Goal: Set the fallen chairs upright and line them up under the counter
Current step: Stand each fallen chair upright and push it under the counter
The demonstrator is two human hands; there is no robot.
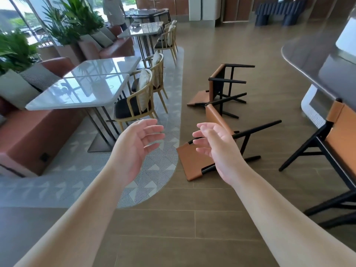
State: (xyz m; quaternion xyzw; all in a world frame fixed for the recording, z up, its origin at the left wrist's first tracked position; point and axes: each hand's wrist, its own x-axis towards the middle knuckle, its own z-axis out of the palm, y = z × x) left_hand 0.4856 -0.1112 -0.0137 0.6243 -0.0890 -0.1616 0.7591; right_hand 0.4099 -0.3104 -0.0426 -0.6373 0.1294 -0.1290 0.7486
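Head view, listed near to far.

My left hand (134, 145) — raised in front of me, palm turned inward, fingers loosely spread, holding nothing.

My right hand (217, 149) — raised beside it, palm facing the left one, fingers relaxed and slightly curled, holding nothing. It overlaps the near fallen chair in the view; I cannot tell whether it touches it.

Near fallen chair (194, 162) — on its side on the wood floor (173, 228), tan leather seat and back, black legs pointing right toward the counter.

Far fallen chair (217, 83) — same kind, also tipped over, its back lying flat on the floor, legs sticking out to the right. It lies just beyond the near one; their frames look close together.

Upright chair (335, 135) — same tan and black make, standing at the right edge beside the counter.

Counter (308, 60) — grey curved top on a white base, right side of the view, well apart from both fallen chairs.

Left side — white tables (81, 89) with wooden armchairs (134, 105), brown benches with cushions, potted plants (17, 49), a patterned tile strip (154, 170).

Background — a person (113, 10) standing by a far table.
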